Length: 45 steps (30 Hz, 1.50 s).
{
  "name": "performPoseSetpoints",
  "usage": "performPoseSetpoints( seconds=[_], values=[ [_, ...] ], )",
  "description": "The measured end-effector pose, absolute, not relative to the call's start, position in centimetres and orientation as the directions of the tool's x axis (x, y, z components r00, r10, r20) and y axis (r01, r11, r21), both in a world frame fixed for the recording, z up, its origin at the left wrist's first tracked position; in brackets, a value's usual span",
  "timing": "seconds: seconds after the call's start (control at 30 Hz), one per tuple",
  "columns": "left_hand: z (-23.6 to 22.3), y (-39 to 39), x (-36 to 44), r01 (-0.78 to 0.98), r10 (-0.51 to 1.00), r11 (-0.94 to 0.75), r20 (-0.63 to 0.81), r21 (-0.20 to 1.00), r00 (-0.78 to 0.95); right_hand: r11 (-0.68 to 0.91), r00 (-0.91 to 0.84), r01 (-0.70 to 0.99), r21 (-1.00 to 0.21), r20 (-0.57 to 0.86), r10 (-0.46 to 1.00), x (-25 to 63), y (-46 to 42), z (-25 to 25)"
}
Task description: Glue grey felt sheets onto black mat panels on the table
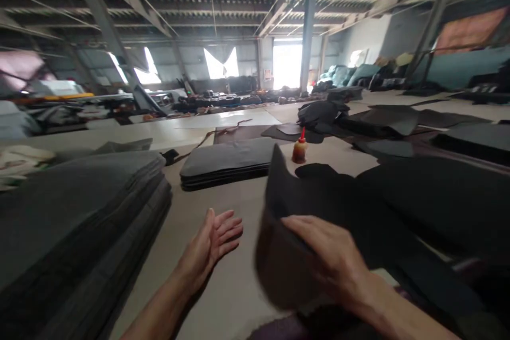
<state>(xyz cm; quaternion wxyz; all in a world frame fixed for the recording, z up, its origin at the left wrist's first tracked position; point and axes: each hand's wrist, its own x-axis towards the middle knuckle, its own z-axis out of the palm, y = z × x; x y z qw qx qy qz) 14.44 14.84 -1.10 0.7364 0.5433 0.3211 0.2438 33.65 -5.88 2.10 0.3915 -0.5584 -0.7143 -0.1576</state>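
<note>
My right hand [324, 247] grips a dark, flexible sheet [279, 265], its near edge bent up and slightly blurred; it looks like leather or felt, I cannot tell which. The sheet's upper corner stands raised above the table. To the left, my left hand [217, 239] is held over the pale tabletop [207, 202], palm turned inward and fingers extended, holding nothing. Ahead of both hands lies a neat stack of dark rounded panels [231, 162]. A small bottle with a red nozzle [299, 150], brownish inside, stands upright beyond the raised sheet.
A tall stack of dark sheets [79, 212] fills the left side. More dark pieces [446, 196] spread over the right, with a dark bundle [319, 114] farther back. A white cloth [24, 159] lies at the far left. Steel columns [309, 26] rise beyond the table.
</note>
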Motion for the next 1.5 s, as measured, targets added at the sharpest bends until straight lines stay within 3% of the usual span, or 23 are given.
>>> performPoseSetpoints(
  seconds=[0.07, 0.13, 0.23, 0.4, 0.5, 0.63, 0.77, 1.0, 1.1, 1.17, 1.27, 1.33, 1.43, 1.5],
  values=[
    [-0.8, 14.1, 12.2, -0.16, 0.721, 0.475, -0.278, 0.865, 0.635, 0.502, -0.278, 0.795, -0.341, 0.531, 0.8, 29.8, -3.9, 1.7],
    [-0.7, 13.6, 10.0, -0.223, 0.79, 0.482, -0.31, 0.847, 0.529, 0.569, -0.469, 0.695, -0.438, 0.324, 0.822, 28.0, -3.0, 1.7],
    [-0.9, 13.0, 7.6, -0.161, 0.828, 0.457, -0.352, 0.875, 0.436, 0.435, -0.411, 0.754, -0.492, 0.162, 0.897, 29.4, -3.7, 1.5],
    [-1.5, 13.8, 6.9, 0.003, 0.789, 0.355, -0.301, 0.935, 0.536, 0.064, -0.002, 0.955, -0.29, 0.208, 0.978, 37.2, -6.4, -2.2],
    [-1.8, 16.1, 7.2, 0.123, 0.849, 0.206, -0.24, 0.971, 0.471, -0.101, 0.138, 0.974, -0.203, 0.177, 0.975, 40.1, -7.6, -4.6],
    [-2.4, 19.3, 6.8, 0.425, 0.947, -0.089, -0.056, 0.901, 0.317, -0.071, 0.1, 0.983, -0.17, 0.169, 0.981, 39.8, -7.7, -5.3],
    [-3.3, 20.7, 5.9, 0.561, 0.959, -0.214, 0.065, 0.8, 0.274, -0.035, 0.059, 0.987, -0.16, 0.149, 0.987, 38.5, -6.3, -4.8],
    [-3.6, 20.5, 5.3, 0.768, 0.921, -0.388, 0.237, 0.509, 0.308, -0.032, 0.051, 0.982, -0.187, 0.099, 0.994, 38.4, -5.6, -4.3],
    [-3.2, 18.7, 6.0, 0.795, 0.798, -0.546, 0.455, 0.265, 0.396, -0.025, 0.045, 0.964, -0.264, 0.07, 0.997, 39.4, -6.3, -3.8],
    [-2.8, 16.4, 7.2, 0.716, 0.684, -0.675, 0.513, 0.177, 0.518, -0.022, 0.048, 0.939, -0.344, 0.065, 0.997, 41.0, -6.2, -3.3],
    [-2.5, 12.1, 10.1, 0.503, 0.509, -0.852, 0.456, 0.146, 0.73, -0.035, 0.135, 0.883, -0.469, 0.18, 0.974, 44.8, -4.3, -2.0],
    [-2.7, 9.8, 12.5, 0.369, 0.387, -0.921, 0.394, 0.125, 0.833, -0.087, 0.29, 0.8, -0.594, 0.256, 0.922, 47.8, -1.9, -1.1],
    [-4.3, 8.6, 15.6, 0.284, 0.289, -0.956, 0.369, 0.067, 0.884, -0.228, 0.604, 0.568, -0.791, 0.212, 0.769, 52.4, 2.6, -0.4],
    [-6.1, 9.0, 16.7, 0.271, 0.258, -0.962, 0.388, 0.022, 0.885, -0.268, 0.708, 0.498, -0.825, 0.208, 0.675, 55.1, 5.3, -0.4]
  ],
)
